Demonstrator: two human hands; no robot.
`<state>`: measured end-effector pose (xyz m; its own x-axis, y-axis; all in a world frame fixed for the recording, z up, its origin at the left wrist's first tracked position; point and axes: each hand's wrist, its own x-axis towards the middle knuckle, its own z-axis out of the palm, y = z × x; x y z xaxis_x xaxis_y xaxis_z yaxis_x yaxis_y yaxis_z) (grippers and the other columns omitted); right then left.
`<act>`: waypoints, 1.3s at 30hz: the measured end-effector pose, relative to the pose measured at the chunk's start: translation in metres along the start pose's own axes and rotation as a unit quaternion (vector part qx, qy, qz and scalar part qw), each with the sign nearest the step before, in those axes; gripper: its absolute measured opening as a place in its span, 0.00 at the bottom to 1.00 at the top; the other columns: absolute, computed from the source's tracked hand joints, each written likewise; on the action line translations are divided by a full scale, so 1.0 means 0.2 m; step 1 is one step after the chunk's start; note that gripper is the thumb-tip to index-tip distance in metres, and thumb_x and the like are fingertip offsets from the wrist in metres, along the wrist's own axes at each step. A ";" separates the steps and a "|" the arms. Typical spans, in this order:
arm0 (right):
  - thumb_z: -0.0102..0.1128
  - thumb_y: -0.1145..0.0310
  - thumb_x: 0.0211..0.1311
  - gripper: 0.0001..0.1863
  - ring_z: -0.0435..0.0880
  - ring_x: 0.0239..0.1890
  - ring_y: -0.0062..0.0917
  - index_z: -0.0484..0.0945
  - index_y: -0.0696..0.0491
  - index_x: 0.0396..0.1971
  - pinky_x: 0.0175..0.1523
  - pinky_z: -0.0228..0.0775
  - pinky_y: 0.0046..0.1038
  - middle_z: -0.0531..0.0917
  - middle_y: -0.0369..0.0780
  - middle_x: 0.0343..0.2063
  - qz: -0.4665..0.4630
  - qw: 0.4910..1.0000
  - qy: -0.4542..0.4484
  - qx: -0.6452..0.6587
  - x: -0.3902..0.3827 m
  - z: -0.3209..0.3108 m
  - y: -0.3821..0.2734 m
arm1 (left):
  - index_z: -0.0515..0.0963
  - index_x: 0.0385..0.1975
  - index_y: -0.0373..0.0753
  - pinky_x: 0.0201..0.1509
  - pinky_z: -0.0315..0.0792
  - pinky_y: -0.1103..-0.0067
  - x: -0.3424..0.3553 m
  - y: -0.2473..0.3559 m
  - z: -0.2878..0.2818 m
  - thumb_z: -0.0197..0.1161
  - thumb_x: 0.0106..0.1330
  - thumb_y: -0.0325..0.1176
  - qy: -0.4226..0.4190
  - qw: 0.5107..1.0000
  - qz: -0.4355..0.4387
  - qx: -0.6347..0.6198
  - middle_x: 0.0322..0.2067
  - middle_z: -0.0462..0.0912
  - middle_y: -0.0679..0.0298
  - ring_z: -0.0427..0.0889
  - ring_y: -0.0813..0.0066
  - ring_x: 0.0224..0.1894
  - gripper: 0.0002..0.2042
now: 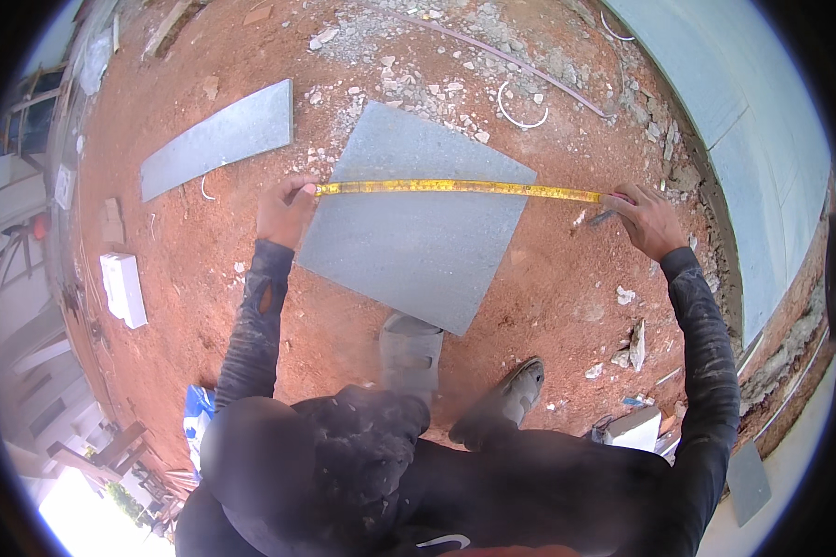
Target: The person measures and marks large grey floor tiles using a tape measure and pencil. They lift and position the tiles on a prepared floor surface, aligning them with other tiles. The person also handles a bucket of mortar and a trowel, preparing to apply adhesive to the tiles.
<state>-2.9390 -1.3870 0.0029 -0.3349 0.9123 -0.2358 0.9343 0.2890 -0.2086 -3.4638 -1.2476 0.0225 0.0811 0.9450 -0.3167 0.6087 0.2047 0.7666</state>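
On the red dirt floor [204, 251] we've got the yellow tape measure [455, 187] stretched flat across the grey tile [418, 241]. Tape is thin, springy, kinks easily; hold it at the ends. Left hand [286, 212] pinches the tape end at the tile's edge; right hand [648, 221] clenched around the far end.

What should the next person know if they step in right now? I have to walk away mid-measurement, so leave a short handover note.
Left hand: pins one end of the yellow tape measure at the left edge of the grey square tile.
Right hand: holds the other end past the tile's right corner, with what looks like a pencil.
Tile lies flat on the red dirt ground, one shoe on its near corner.
Done: tape stretched across the tile.
Left: no mark visible on the tile yet.
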 end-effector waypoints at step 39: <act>0.52 0.77 0.48 0.18 0.71 0.46 0.31 0.78 0.44 0.39 0.49 0.66 0.31 0.73 0.38 0.39 -0.200 0.963 0.098 -0.152 1.53 -0.26 -0.27 | 0.70 0.38 0.32 0.35 0.70 0.84 -0.74 -0.17 0.08 0.59 0.58 0.26 0.246 0.920 -0.192 -0.239 0.27 0.76 0.64 0.75 0.81 0.30 0.10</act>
<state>-3.0855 -1.1086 -0.0095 -0.6730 0.7396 -0.0041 0.7386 0.6724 0.0495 -3.4834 -1.3989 0.0340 -0.5052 0.7570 -0.4144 0.0917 0.5246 0.8464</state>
